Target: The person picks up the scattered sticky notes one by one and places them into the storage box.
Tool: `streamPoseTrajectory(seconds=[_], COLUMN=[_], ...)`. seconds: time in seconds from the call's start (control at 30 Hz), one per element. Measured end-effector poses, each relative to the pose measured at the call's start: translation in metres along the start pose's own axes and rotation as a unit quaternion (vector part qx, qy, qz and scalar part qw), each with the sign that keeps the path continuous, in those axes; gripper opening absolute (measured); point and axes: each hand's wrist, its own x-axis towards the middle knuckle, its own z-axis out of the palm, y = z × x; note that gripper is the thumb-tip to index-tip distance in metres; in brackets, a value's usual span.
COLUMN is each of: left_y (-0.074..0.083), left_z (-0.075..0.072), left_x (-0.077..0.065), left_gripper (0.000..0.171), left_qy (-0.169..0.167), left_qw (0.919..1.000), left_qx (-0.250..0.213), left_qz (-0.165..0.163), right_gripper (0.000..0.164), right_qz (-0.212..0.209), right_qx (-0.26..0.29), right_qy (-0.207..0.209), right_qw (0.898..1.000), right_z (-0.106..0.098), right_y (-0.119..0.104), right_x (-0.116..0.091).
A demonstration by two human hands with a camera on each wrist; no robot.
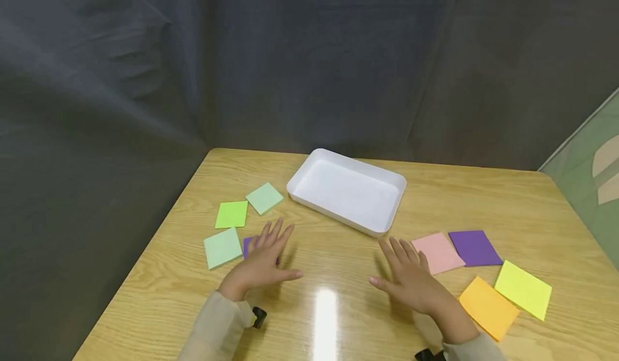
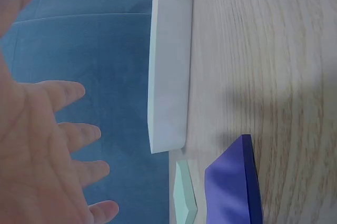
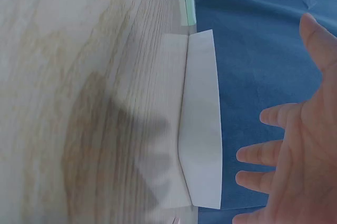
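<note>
Our left hand (image 1: 259, 267) spreads wide near a square purple paper pad (image 2: 228, 190), our right hand (image 1: 411, 282) spreads wide near a square pink paper pad (image 1: 439, 254); beyond both sits a shallow white rectangular tray (image 1: 348, 189)

A left hand (image 1: 261, 264) and right hand (image 1: 412, 284) are hovering above a table (image 1: 333, 264), colored squares (image 1: 231, 214) flanking a white tray (image 1: 345, 192).
</note>
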Motion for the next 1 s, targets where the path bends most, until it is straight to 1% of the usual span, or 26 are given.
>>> streamPoseTrajectory(seconds=[0.17, 0.5, 0.67, 0.8, 1.0], left_y=[-0.002, -0.007, -0.012, -0.016, -0.024], left_z=[0.000, -0.005, -0.007, -0.007, -0.006], left_x=[0.007, 0.026, 0.036, 0.045, 0.057], left_gripper=[0.091, 0.089, 0.089, 0.087, 0.086], left_qy=[-0.004, 0.009, 0.018, 0.023, 0.026], left_qw=[0.9999, 0.9995, 0.9987, 0.9982, 0.9959], left_qx=[-0.007, -0.025, -0.043, -0.050, -0.078], left_qz=[-0.008, -0.018, -0.020, -0.025, -0.038], right_gripper=[0.076, 0.073, 0.072, 0.072, 0.072], right_qz=[0.009, 0.016, 0.018, 0.019, 0.026], right_qx=[0.010, 0.023, 0.030, 0.037, 0.051], right_qy=[-0.007, -0.011, -0.013, -0.013, -0.016], right_qw=[1.000, 1.000, 0.999, 0.999, 0.998], right_z=[0.001, -0.002, -0.002, -0.001, 0.002], right_y=[0.003, 0.010, 0.013, 0.016, 0.019], right_x=[0.005, 0.016, 0.021, 0.025, 0.031])
